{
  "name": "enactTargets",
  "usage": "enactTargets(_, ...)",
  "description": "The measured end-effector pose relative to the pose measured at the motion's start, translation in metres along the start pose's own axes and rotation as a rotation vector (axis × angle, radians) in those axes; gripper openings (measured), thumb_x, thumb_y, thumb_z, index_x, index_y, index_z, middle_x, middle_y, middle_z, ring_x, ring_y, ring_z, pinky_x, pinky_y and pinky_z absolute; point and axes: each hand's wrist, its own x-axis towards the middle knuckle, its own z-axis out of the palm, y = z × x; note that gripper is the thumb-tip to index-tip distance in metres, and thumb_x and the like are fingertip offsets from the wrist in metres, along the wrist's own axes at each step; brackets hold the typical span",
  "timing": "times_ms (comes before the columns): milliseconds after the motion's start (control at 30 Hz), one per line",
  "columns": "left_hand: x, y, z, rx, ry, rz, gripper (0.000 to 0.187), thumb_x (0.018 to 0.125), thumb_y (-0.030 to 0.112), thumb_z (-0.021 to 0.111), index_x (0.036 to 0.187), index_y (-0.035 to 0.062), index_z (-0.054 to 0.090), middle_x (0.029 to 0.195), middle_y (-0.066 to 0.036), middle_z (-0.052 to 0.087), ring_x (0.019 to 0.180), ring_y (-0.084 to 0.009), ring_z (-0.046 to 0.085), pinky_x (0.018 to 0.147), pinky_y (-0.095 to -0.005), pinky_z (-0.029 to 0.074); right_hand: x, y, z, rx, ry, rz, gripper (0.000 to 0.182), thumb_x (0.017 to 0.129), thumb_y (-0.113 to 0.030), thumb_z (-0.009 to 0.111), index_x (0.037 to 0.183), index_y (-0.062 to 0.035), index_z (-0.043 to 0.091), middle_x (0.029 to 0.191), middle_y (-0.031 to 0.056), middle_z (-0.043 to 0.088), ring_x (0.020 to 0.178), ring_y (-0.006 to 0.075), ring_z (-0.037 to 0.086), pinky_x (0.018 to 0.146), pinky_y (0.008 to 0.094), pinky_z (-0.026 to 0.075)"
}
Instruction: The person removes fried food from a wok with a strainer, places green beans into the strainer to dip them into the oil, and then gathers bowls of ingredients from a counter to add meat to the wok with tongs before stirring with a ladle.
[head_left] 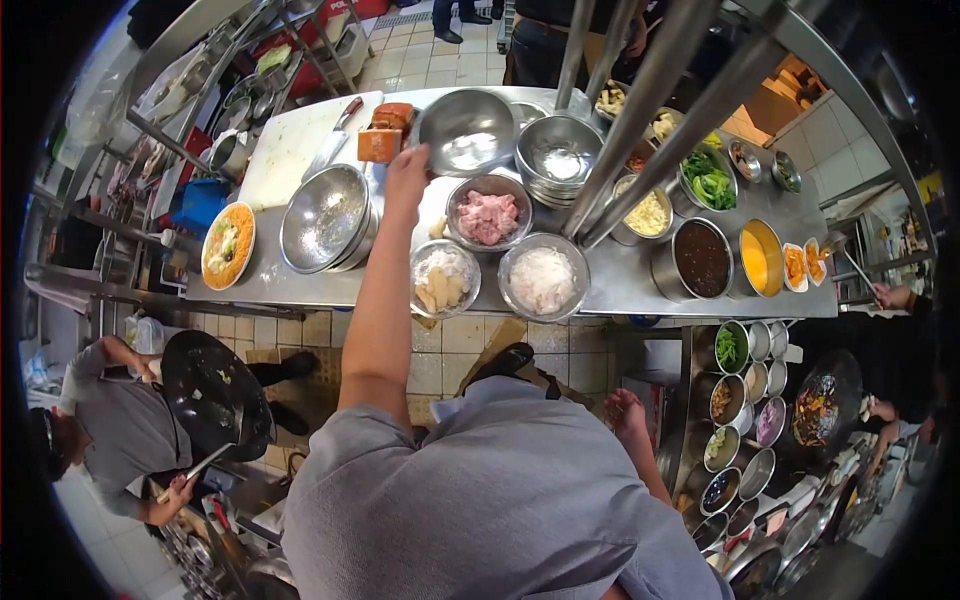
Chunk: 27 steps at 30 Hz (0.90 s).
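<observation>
My left hand [407, 178] reaches across the steel counter, fingers closed on the near-left rim of a metal bowl [467, 130]. That bowl is tilted, and its inside looks bare and shiny. Close by stand a bowl of pink raw meat [487, 216], a bowl with white powder and pale pieces [445, 282] and a bowl of white-coated food [543, 278]. A stack of metal bowls [560, 160] sits just right of the held bowl. Down at my right side hangs my right hand [626, 412], its fingers loosely extended with nothing visible in them.
Left on the counter are a white cutting board [300, 150], a knife [328, 150], orange blocks [380, 145], metal bowls [325, 220] and an orange-topped plate [229, 246]. Steel posts [640, 110] rise at right beside a sauce pot [702, 260]. A co-worker [130, 420] holds a wok [215, 390].
</observation>
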Motion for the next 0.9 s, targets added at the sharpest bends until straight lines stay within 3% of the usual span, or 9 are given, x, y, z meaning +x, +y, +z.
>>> enactTargets(67, -0.010, 0.039, 0.019, -0.214, -0.121, -0.144, 0.034, 0.085, 0.036, 0.051, 0.085, 0.0025, 0.055, 0.092, -0.004, 0.057, 0.071, -0.0148, 0.057, 0.063, -0.0278, 0.043, -0.004, -0.013, 0.025, -0.067, -0.007, -0.015, 0.014, 0.085, -0.028, 0.051, 0.092, -0.0153, 0.050, 0.081, -0.0005, 0.054, 0.081, 0.0196, 0.056, 0.070, 0.0363, 0.043)
enactTargets(133, 0.006, 0.027, 0.007, 0.075, -0.116, -0.077, 0.032, 0.084, 0.036, 0.052, 0.090, 0.0045, 0.055, 0.091, -0.007, 0.058, 0.074, -0.0158, 0.057, 0.064, -0.0280, 0.043, 0.003, -0.016, 0.036, -0.111, -0.019, -0.028, 0.015, 0.085, -0.027, 0.052, 0.093, -0.0143, 0.052, 0.082, 0.0000, 0.055, 0.081, 0.0182, 0.055, 0.069, 0.0350, 0.044)
enactTargets(233, 0.014, -0.050, -0.045, 1.242, -0.384, 0.276, 0.033, 0.079, 0.030, 0.054, 0.099, 0.0039, 0.052, 0.098, -0.017, 0.057, 0.088, -0.0272, 0.059, 0.075, -0.0351, 0.046, 0.011, -0.030, 0.061, -0.456, -0.148, -0.126, 0.014, 0.084, -0.023, 0.054, 0.091, -0.0119, 0.056, 0.083, 0.0014, 0.057, 0.079, 0.0151, 0.055, 0.068, 0.0311, 0.044)
enactTargets(300, -0.025, -0.044, -0.052, 1.585, -0.332, -0.037, 0.027, 0.081, 0.019, 0.044, 0.102, 0.0037, 0.051, 0.101, -0.021, 0.056, 0.094, -0.0340, 0.056, 0.080, -0.0427, 0.045, -0.015, -0.052, 0.111, -1.000, -0.461, -0.335, 0.014, 0.082, -0.019, 0.055, 0.087, -0.0066, 0.061, 0.082, 0.0041, 0.059, 0.075, 0.0101, 0.054, 0.066, 0.0244, 0.043)
enactTargets(367, -0.013, -0.089, -0.082, 1.555, -0.288, -0.087, 0.026, 0.081, 0.017, 0.042, 0.102, 0.0032, 0.051, 0.101, -0.022, 0.056, 0.094, -0.0346, 0.056, 0.080, -0.0429, 0.045, -0.069, -0.089, 0.208, -1.244, -0.652, -0.519, 0.017, 0.083, -0.019, 0.055, 0.086, -0.0036, 0.060, 0.081, 0.0070, 0.060, 0.072, 0.0128, 0.056, 0.064, 0.0248, 0.043)
enactTargets(433, -0.018, -0.083, -0.083, 1.507, -0.246, -0.136, 0.024, 0.081, 0.011, 0.039, 0.101, 0.0020, 0.049, 0.099, -0.025, 0.055, 0.093, -0.0348, 0.056, 0.079, -0.0427, 0.046, -0.097, -0.109, 0.302, -1.427, -0.709, -0.999, 0.015, 0.079, -0.016, 0.056, 0.087, -0.0034, 0.057, 0.084, 0.0122, 0.056, 0.079, 0.0283, 0.053, 0.071, 0.0340, 0.043)
enactTargets(567, -0.012, -0.099, -0.089, 1.434, -0.046, 0.026, 0.021, 0.077, 0.013, 0.050, 0.096, 0.0037, 0.047, 0.082, -0.024, 0.058, 0.079, -0.0389, 0.058, 0.069, -0.0458, 0.046, -0.060, -0.109, 0.444, -1.573, -0.566, -1.803, 0.017, 0.079, -0.011, 0.049, 0.094, -0.0099, 0.056, 0.092, 0.0079, 0.056, 0.090, 0.0278, 0.052, 0.073, 0.0375, 0.044)
enactTargets(733, -0.063, -0.024, -0.072, 1.288, -0.153, -0.012, 0.028, 0.075, 0.022, 0.060, 0.097, 0.0074, 0.049, 0.080, -0.018, 0.060, 0.080, -0.0342, 0.058, 0.067, -0.0415, 0.046, -0.008, -0.099, 0.509, -2.161, -0.617, -1.642, 0.019, 0.077, -0.015, 0.049, 0.093, -0.0134, 0.058, 0.091, 0.0042, 0.058, 0.091, 0.0225, 0.052, 0.075, 0.0335, 0.043)
enactTargets(900, -0.083, -0.028, -0.077, 1.030, -0.201, -0.002, 0.028, 0.076, 0.024, 0.061, 0.097, 0.0079, 0.053, 0.077, -0.016, 0.060, 0.079, -0.0324, 0.059, 0.066, -0.0395, 0.046, -0.045, -0.120, 0.504, -1.974, -0.663, -1.667, 0.016, 0.075, -0.015, 0.053, 0.089, -0.0088, 0.054, 0.083, 0.0084, 0.056, 0.087, 0.0263, 0.055, 0.073, 0.0370, 0.044)
